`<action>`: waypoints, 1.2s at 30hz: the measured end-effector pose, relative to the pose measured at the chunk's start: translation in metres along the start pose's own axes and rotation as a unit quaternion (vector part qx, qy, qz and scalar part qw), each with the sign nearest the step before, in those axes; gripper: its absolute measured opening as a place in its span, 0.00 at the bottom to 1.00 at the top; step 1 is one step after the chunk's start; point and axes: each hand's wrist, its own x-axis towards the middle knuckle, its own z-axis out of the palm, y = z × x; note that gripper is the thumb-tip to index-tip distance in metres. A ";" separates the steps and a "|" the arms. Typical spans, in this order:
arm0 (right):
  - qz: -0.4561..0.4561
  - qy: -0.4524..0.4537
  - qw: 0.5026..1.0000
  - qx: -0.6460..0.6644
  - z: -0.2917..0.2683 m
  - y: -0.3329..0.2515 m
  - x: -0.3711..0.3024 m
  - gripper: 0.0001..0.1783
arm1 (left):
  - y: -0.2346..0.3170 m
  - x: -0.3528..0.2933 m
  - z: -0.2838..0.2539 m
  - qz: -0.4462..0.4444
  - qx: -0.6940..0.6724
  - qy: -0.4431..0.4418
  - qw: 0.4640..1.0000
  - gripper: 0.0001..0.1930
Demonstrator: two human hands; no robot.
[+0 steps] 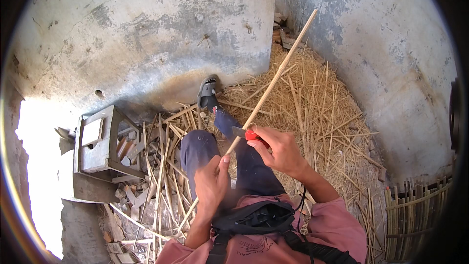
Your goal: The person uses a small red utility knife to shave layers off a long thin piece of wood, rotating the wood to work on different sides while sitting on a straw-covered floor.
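A long pale wooden stick [273, 81], perhaps split bamboo, slants from my lap up toward the far right. My left hand [211, 182] is closed round its lower part, above my knee. In my right hand [278, 149] is a knife with a red handle [257, 138]. Its short grey blade [238, 131] lies against the stick a little above my left hand. A thin curled shaving [252, 126] shows beside the blade. My fingers hide part of the knife handle.
Straw-like shavings and thin strips [312, 98] cover the floor ahead and to the right. Left of my legs stand a worn wooden stool-like frame [97, 139] and a heap of sticks and scraps [156, 181]. A slatted panel [415, 220] is at the lower right. Bare walls [146, 34] rise ahead.
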 end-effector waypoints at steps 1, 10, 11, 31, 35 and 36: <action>0.001 0.009 1.000 0.001 0.000 0.000 0.000 0.19 | 0.001 0.000 0.000 -0.001 -0.003 0.001 1.000 0.26; -0.005 0.029 0.999 -0.017 -0.006 0.005 0.002 0.18 | 0.001 -0.002 -0.003 0.000 0.006 -0.005 1.000 0.25; -0.001 0.031 0.999 -0.014 -0.006 0.006 0.002 0.18 | 0.001 -0.002 -0.003 0.001 0.004 -0.004 1.000 0.25; 0.053 0.062 0.997 -0.009 -0.017 0.057 0.034 0.14 | -0.013 -0.016 -0.010 0.026 0.057 0.031 0.998 0.28; 0.040 0.085 0.995 -0.012 -0.022 0.075 0.045 0.14 | -0.020 -0.022 -0.011 0.005 0.071 0.024 0.997 0.27; 0.082 0.041 0.996 -0.012 -0.023 0.081 0.044 0.15 | -0.021 -0.023 -0.011 -0.002 0.079 0.021 0.997 0.27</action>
